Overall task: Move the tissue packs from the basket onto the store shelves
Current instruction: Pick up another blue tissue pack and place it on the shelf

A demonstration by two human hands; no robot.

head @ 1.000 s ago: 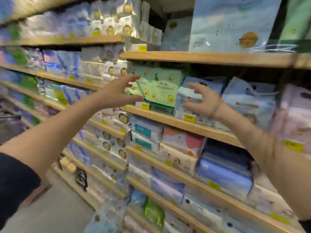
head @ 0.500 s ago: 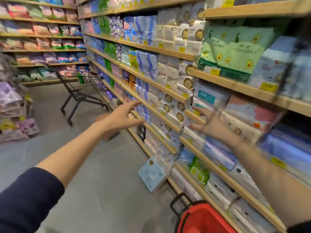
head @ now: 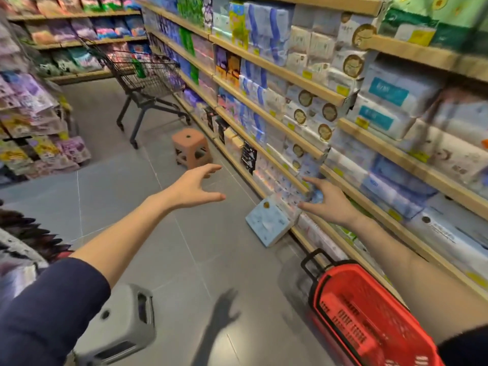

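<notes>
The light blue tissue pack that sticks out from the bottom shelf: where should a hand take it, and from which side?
The light blue tissue pack leans out of the bottom shelf into the aisle, tilted, its broad printed face up. Probably best to come from the aisle side and clasp its two free side edges with the open right hand, which is nearest; the shelf end looks hemmed in.

A shop aisle: stocked wooden shelves [head: 274, 65], a shopping cart [head: 144, 77].
</notes>
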